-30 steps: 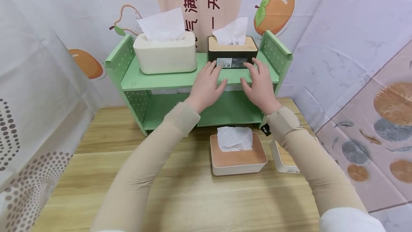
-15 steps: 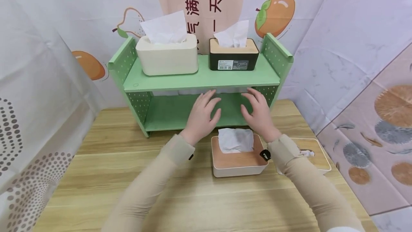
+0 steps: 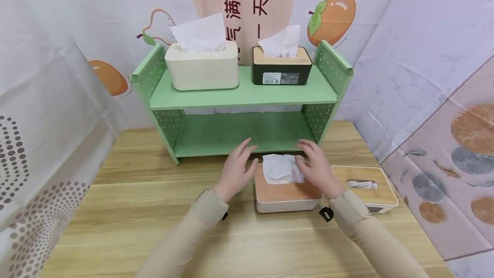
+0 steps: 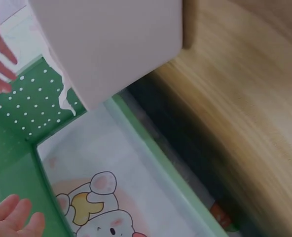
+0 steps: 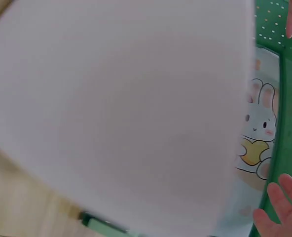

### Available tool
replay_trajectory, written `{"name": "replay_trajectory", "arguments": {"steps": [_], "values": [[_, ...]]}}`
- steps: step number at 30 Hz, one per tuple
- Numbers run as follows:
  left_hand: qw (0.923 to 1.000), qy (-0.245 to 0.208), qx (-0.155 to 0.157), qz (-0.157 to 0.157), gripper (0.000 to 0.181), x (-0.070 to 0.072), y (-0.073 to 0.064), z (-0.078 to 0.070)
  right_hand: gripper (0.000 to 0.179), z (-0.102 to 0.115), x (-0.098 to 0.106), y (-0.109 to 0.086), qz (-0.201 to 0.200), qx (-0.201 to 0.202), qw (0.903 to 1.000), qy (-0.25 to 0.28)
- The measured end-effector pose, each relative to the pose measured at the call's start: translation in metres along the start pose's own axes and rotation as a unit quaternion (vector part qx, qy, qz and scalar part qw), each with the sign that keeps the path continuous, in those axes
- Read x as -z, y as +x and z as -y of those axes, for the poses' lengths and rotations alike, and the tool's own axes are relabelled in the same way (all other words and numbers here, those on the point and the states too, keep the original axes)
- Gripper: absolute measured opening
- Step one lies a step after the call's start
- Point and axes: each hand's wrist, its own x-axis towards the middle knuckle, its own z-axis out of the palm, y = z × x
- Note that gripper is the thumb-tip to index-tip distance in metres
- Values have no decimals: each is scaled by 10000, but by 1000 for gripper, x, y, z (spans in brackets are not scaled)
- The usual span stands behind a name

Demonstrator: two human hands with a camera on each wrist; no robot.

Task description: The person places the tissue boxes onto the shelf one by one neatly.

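A low tissue box [image 3: 283, 193] with a wood-toned lid and pale base sits on the table [image 3: 135, 209] just right of centre in the lower half of the frame, a white tissue [image 3: 279, 169] rising from its lid. The left hand [image 3: 234, 175] is at its left end and the right hand [image 3: 318, 170] over its right end, fingers spread and lightly bent, clamped on nothing; whether either touches the box cannot be told. They probably flank it because so wide a body suits support from both ends. Farther right lies a slotted wooden-lid box [image 3: 364, 194], its tissue barely showing. In the upper half, a green shelf [image 3: 247, 130] carries a cream tissue box [image 3: 203, 70] and a black tissue box [image 3: 282, 71] on its top board, probably spaced apart so each stays easy to reach.
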Motion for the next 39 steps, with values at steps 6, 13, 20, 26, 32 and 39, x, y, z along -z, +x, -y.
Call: {"name": "replay_trajectory", "arguments": {"steps": [6,13,20,26,32,39], "values": [[9963,-30,623,585,47,-2,-13,0,34,-12,3,-21,370,-295,9989,70],[9907,28,1060,848,58,-5,-29,5,44,-18,14,-40,918,-1057,9892,432],[9876,21,1243,954,64,-12,-39,7,44,-21,22,-50,785,-1118,9896,442],[9785,-76,1450,1462,77,-21,-48,5,55,-21,18,-60,1047,-1413,9834,453],[9679,-536,1646,1820,87,-32,-54,4,76,-17,5,-69,1596,-1788,9676,800],[9586,-723,1791,2094,96,-43,-59,5,87,-15,-5,-77,1662,-2380,9519,984]]}}
